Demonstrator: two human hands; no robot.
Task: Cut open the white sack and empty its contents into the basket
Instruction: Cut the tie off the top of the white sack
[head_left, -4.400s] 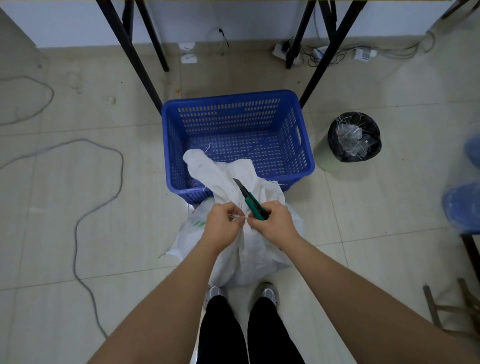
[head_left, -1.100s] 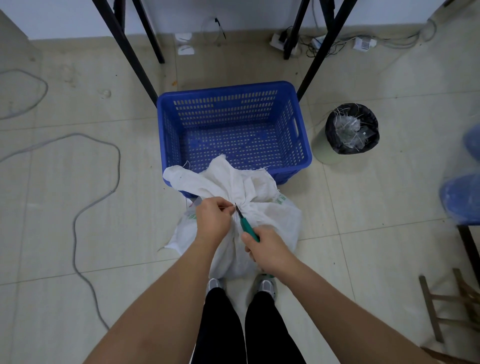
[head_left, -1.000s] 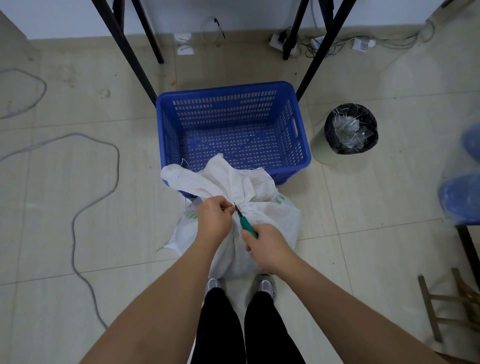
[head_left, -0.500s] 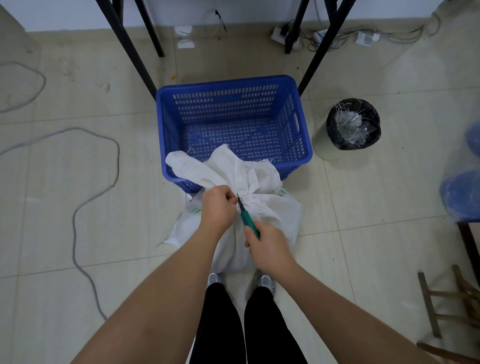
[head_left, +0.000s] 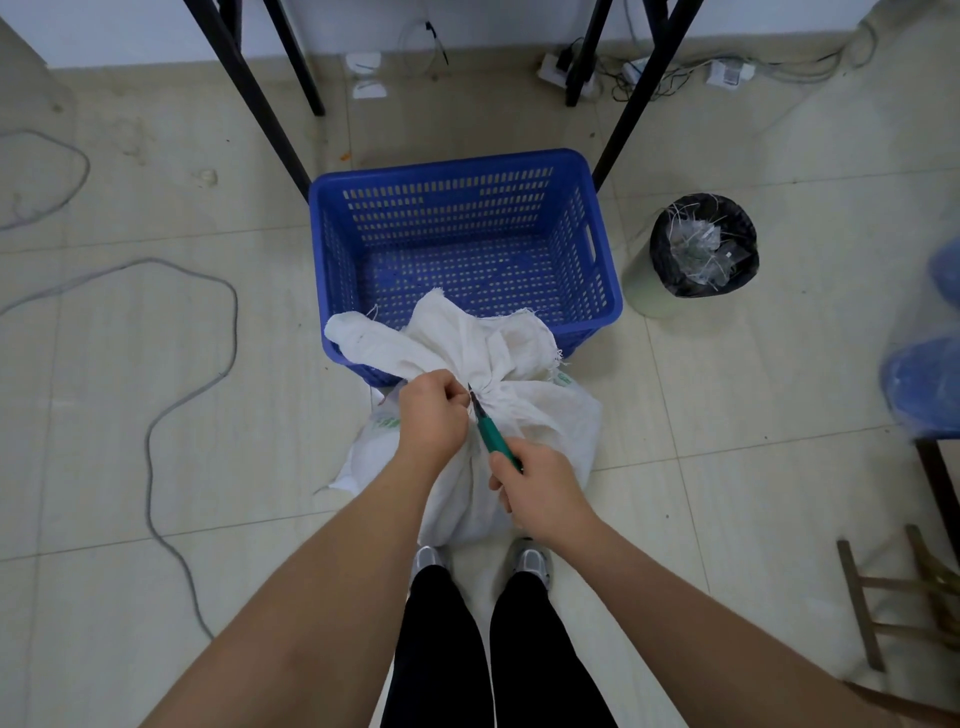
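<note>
**At the sack's tied neck, knife tip against the knot**

On the tiled floor (head_left: 727, 467), between black frame legs (head_left: 244, 88), stands the blue basket (head_left: 605, 270), its slotted walls and perforated bottom showing nothing inside. Just beside its near wall, and overlapping it, sits the white sack (head_left: 550, 421), upright and bulging, directly ahead of the person's two shoes. Its loose top flops forward over the basket's near rim, one flap draped across the near-left corner. The neck is gathered tight below that flap.

To the basket's right, a small bin (head_left: 701, 244) lined with a black bag holds clear scraps. A grey cable (head_left: 150, 441) loops across the floor well to the left, and more cords and plugs lie along the far wall.

The left hand (head_left: 431, 415) has its fingers curled tight, pinching the bunched neck of the sack. The right hand (head_left: 540, 493) has its fingers wrapped round the handle of the green utility knife (head_left: 493, 431), whose dark blade tip points up and away, touching the cinched neck right beside the left thumb.
</note>
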